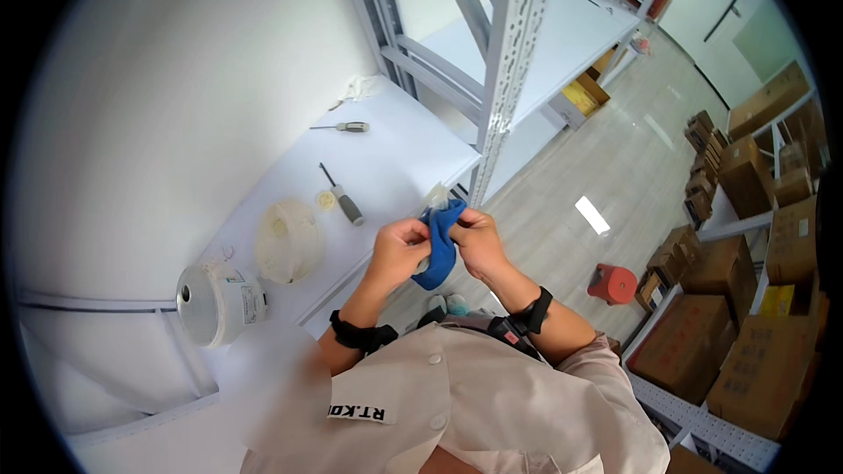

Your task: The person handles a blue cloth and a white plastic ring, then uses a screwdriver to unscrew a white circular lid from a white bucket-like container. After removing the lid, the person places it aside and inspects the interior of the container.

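Both of my hands are closed on a blue cloth (443, 246) in front of my chest. My left hand (402, 250) pinches its left side, and my right hand (479, 241) grips the upper right. A pale, partly see-through piece (435, 198) sticks up between the cloth and my left fingers; its kind is unclear. Left of my hands, a grey-handled screwdriver (347, 204) lies on the white shelf (399, 127), with a small yellowish disc (326, 200) beside it. A round off-white cover (290, 241) and a white cylindrical housing with a metal end (219, 305) stand nearer.
Farther back on the shelf lie another screwdriver (353, 126) and a crumpled white cloth (360, 88). A perforated metal post (509, 61) rises beyond my hands. On the right are a red stool (612, 284) and racks with several cardboard boxes (685, 342).
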{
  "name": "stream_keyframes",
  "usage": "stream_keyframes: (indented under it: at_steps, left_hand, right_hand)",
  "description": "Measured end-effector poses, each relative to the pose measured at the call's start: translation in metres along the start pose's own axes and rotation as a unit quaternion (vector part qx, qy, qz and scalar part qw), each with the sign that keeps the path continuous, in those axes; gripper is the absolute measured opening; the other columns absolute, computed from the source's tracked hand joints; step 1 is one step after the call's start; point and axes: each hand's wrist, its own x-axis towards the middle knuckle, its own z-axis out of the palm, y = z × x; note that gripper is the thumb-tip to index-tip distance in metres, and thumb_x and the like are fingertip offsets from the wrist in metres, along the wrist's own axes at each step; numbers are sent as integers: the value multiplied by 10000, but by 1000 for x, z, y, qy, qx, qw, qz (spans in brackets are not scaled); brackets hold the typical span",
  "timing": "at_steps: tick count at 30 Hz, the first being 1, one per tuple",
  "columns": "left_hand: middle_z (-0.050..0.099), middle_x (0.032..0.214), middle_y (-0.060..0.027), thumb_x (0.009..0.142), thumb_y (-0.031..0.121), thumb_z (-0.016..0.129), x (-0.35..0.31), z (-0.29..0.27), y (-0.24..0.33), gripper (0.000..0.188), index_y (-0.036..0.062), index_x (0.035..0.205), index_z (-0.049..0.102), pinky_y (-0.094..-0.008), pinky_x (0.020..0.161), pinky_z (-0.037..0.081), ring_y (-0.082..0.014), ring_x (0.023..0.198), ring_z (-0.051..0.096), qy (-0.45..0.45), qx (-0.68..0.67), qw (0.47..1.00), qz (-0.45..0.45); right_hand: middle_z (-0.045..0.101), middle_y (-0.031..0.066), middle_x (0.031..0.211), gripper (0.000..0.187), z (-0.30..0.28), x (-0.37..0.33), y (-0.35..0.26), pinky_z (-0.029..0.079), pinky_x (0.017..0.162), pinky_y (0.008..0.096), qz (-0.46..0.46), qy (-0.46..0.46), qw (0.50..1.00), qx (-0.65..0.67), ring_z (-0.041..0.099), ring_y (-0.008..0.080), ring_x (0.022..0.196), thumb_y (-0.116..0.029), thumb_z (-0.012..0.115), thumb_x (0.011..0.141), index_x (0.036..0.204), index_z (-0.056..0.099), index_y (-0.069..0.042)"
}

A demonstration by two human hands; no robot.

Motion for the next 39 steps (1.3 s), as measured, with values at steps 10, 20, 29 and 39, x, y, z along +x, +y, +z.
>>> stream_keyframes:
  at_steps: [10, 20, 29, 39]
  left_hand:
    - [744, 840, -66, 842, -29, 772, -7, -20, 13, 77, -32, 895, 716, -269, 692, 550, -111, 763, 685, -35, -13, 999, -14]
    - [735, 865, -44, 866, -29, 819, -16, -37, 11, 126, -8, 884, 696, -253, 701, 553, -90, 757, 675, -100, -36, 994, -30]
    - [741, 830, -30, 859, 65, 880, -42, -56, 9, 183, 15, 842, 705, -262, 708, 534, -91, 764, 664, -158, 61, 985, -19]
    - [724, 813, -8, 838, 139, 884, -67, -76, 6, 200, 55, 806, 705, -302, 798, 512, -118, 811, 640, -184, 99, 978, -3]
  right_hand:
    - [714, 86, 985, 209, 25, 2, -13, 572, 741, 322, 39, -57, 998, -7, 676, 163, 839, 0, 488, 995, 1082, 679, -6]
    - [714, 154, 1011, 208, 57, 7, -47, 622, 786, 423, 115, 25, 990, 71, 712, 267, 863, -69, 506, 1046, 1116, 663, 48]
    - [716, 162, 1035, 276, 35, 33, -32, 614, 841, 432, 148, -19, 976, 157, 702, 290, 910, -125, 458, 1073, 1122, 665, 50]
    - [712, 158, 1041, 289, 42, 50, -37, 601, 879, 439, 161, -42, 972, 164, 693, 295, 933, -190, 468, 1095, 1114, 668, 18]
